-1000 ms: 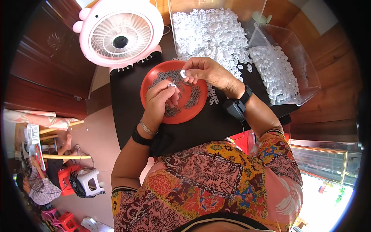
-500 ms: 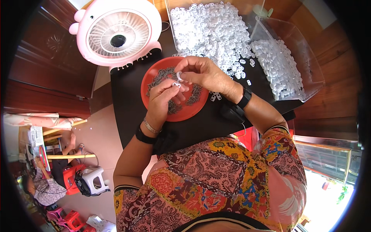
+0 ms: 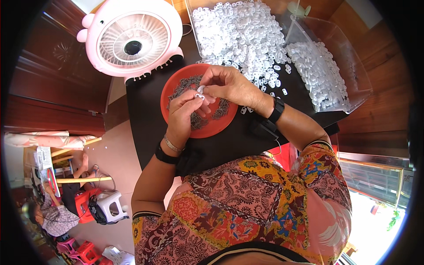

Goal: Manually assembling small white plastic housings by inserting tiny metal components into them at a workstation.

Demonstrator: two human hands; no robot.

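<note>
Over a red bowl (image 3: pixel 214 131) on the dark table, my two hands meet. My left hand (image 3: pixel 182 114) pinches a small white plastic piece with two holes (image 3: pixel 199 96) between thumb and fingers. In the pinch of my right hand (image 3: pixel 229 88) is a small white curved plastic piece (image 3: pixel 201 89), held against the top of the two-hole piece; whether they are joined I cannot tell. Many small grey screws (image 3: pixel 180 89) lie in the bowl under my hands, partly hidden by them.
A pink animal-shaped fan (image 3: pixel 98 57) stands at the back left. White pieces heap in a clear bin (image 3: pixel 238 31) behind the bowl and spill onto the table; a second clear bin (image 3: pixel 355 75) holds more on the right. Another person (image 3: pixel 57 218) sits at the far left near stools.
My right hand has brought its curved piece slightly down and left, onto the two-hole piece in my left hand. My left hand has hardly moved.
</note>
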